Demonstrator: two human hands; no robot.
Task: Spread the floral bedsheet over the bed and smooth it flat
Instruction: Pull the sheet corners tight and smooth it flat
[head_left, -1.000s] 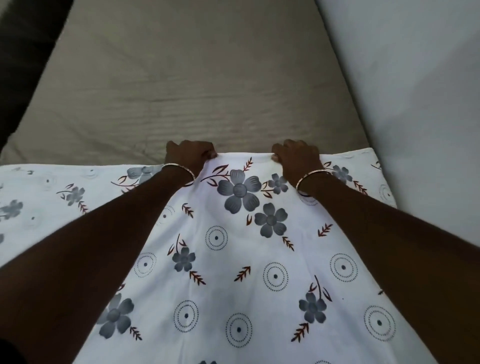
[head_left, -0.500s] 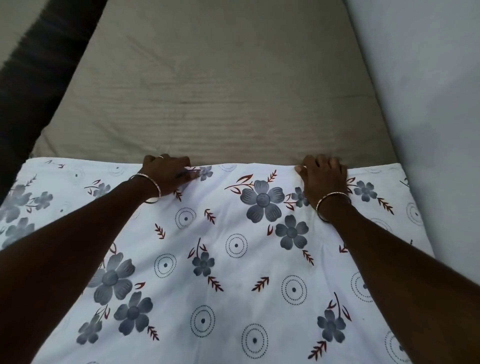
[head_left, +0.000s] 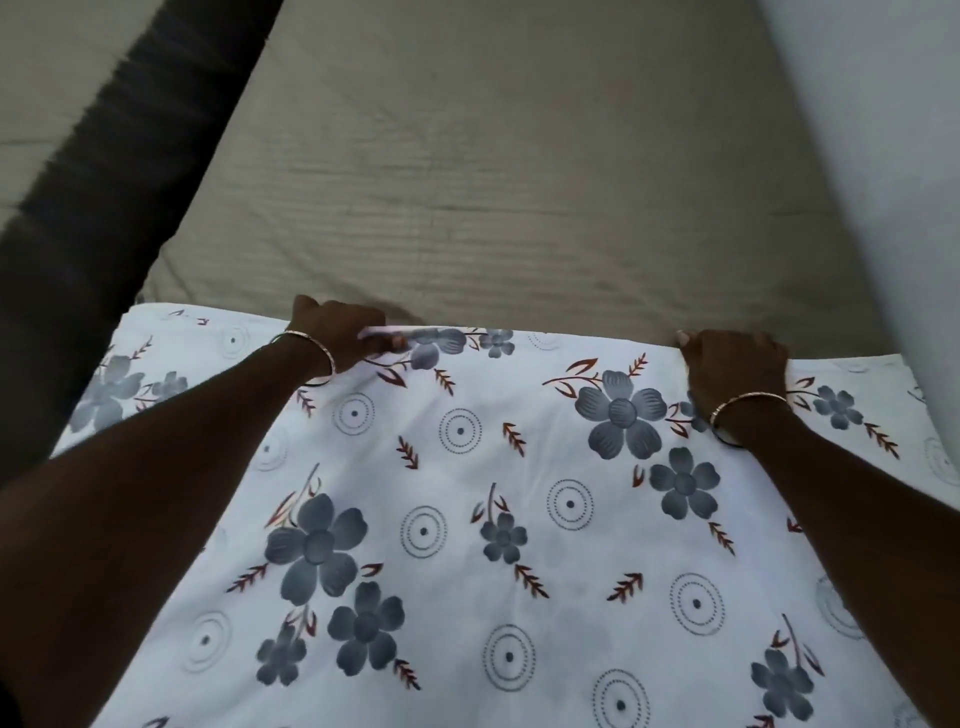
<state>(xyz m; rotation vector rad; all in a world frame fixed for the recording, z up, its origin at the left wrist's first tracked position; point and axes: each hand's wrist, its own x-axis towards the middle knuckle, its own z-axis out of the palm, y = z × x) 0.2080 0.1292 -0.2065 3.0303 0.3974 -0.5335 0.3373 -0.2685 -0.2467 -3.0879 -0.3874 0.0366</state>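
Observation:
A white floral bedsheet (head_left: 467, 519) with grey-blue flowers and dotted circles covers the near part of the bed. Its far edge runs straight across the middle of the view. Beyond it lies the bare beige mattress (head_left: 493, 182). My left hand (head_left: 337, 330) pinches the far edge of the sheet left of centre, lifting a small fold. My right hand (head_left: 735, 366) grips the same edge further right. Both arms reach forward over the sheet, each wrist with a thin metal bangle.
A pale wall (head_left: 883, 182) runs along the right side of the bed. On the left a dark strip (head_left: 119, 208) lies beside the mattress edge, with light floor (head_left: 62, 67) beyond it.
My hands have slid apart along the sheet's far edge, the left one further left and the right one further right. The view has shifted toward the left side of the bed.

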